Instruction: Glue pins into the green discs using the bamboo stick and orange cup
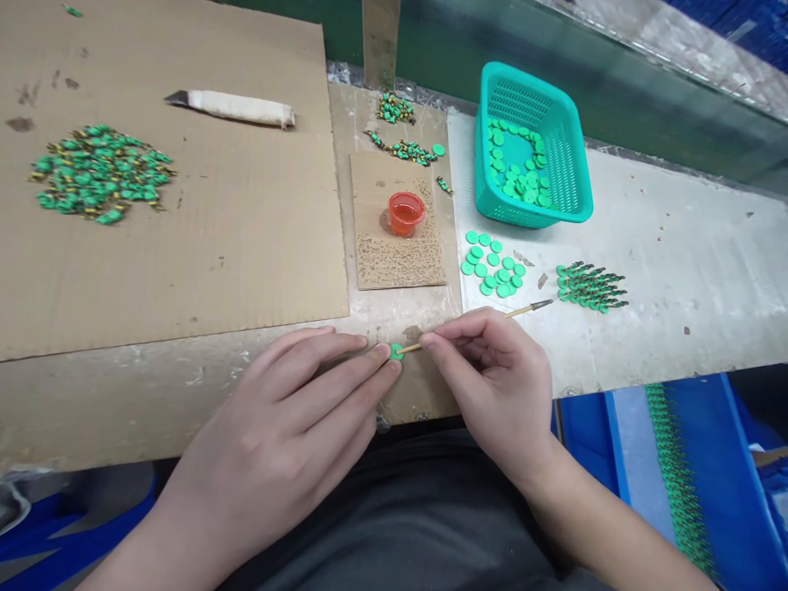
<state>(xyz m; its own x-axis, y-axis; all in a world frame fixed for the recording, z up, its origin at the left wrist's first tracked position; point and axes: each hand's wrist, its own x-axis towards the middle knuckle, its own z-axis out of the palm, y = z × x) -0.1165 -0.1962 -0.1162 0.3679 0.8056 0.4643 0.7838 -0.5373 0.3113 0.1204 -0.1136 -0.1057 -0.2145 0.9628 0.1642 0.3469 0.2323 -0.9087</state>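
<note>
A green disc (396,352) lies at the table's near edge, with the fingertips of my left hand (308,402) resting against its left side. Those fingers are stretched out and hold nothing. Pinched between thumb and fingers of my right hand (498,377) is a thin wooden stick (519,312); its pale tip touches the disc and its dark end points right. Beyond my hands, a small red cup (405,214) with liquid stands on a speckled cardboard piece (400,267). Loose green discs (503,276) are scattered to the right of it.
A teal basket (533,215) holds more discs. Green-and-dark small pieces form a pile (102,172) on cardboard (246,213) at left, beside a white-wrapped blade (240,107). Rows of dark-tipped green pieces (591,287) lie right. Blue trays (714,427) stand below the table.
</note>
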